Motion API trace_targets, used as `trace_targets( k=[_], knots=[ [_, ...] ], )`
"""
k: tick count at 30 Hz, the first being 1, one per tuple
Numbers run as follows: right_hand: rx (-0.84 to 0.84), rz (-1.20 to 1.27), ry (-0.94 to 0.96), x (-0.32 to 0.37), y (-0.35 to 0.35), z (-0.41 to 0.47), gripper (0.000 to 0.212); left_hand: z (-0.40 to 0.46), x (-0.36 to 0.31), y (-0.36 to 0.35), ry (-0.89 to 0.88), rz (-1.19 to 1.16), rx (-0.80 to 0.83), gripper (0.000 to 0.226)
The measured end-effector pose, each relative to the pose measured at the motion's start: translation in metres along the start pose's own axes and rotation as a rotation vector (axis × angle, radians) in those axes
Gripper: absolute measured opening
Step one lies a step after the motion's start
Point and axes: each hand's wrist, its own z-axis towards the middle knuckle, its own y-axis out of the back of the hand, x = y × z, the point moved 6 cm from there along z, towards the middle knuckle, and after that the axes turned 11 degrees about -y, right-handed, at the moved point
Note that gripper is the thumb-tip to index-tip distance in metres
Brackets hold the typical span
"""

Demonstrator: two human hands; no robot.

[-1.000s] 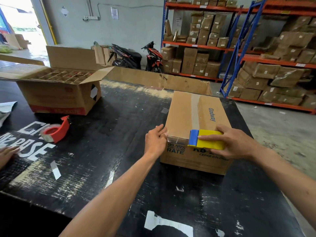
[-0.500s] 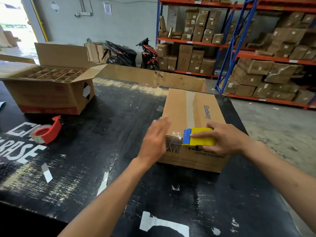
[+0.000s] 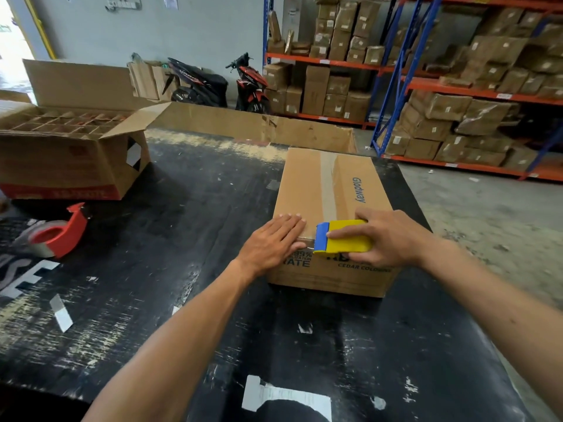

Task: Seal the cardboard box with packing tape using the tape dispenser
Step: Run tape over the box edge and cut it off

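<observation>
So the left hand [image 3: 272, 243] has gone from hovering to lying flat and open on the box [image 3: 332, 220], near the table's [image 3: 182, 300] right edge, pressing tape over the near rim; right hand [image 3: 387, 236] is gripping the dispenser [image 3: 341, 240]; top strip looks basically sealed.

The cardboard box [image 3: 307, 190] reads "Glodway" on top, "CEDAR" in front.
</observation>
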Motion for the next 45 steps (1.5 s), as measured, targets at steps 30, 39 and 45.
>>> trace_targets(
  k=[30,39,45],
  knots=[
    [-0.095,-0.031,-0.002,-0.072,-0.016,-0.056,0.058,0.05,-0.025,0.023,-0.013,0.056,0.117,0.073],
    [-0.147,-0.066,0.013,-0.07,-0.014,-0.056,0.056,0.077,-0.037,-0.021,-0.125,-0.077,0.434,0.081],
    [-0.181,-0.059,0.058,-0.065,-0.011,-0.061,0.056,0.075,-0.031,-0.019,-0.157,-0.05,0.425,0.085]
  ],
)
